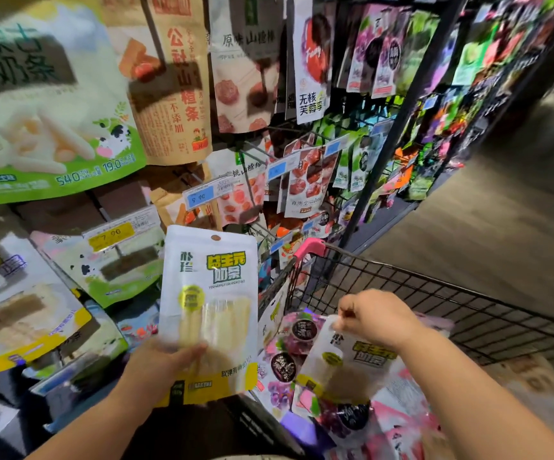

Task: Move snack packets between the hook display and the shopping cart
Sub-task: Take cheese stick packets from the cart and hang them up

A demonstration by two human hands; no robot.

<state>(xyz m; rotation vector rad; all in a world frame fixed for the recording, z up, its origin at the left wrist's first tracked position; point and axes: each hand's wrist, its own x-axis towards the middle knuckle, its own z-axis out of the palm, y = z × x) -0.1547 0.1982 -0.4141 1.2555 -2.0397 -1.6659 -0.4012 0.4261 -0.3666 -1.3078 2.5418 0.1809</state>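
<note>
Gripping from below, the left hand [162, 363] holds a white packet [209, 293] by its lower third, thumb across the front and fingers behind; the packet's long axis stands nearly upright, hang hole at the top and yellow band at the bottom, its face towards the camera. It rises above the hand in front of the hook display [269, 154]; green characters sit over small Latin print that seems to read YISHENGYUANNAITIAO, and pale sticks show through a clear window.

Curled fingers of the right hand [375, 318] pinch the top edge of a second packet [345, 363] of the same design; it hangs below the pinch, long axis tilted, yellow band lowest, inside the shopping cart [435, 283] and over purple packets [288, 360].

On the display a yellow tag [111, 237] reads 7.90; a large green bag [53, 111] shows 540 and 19.0; a brown bag [182, 78] bears red characters.
</note>
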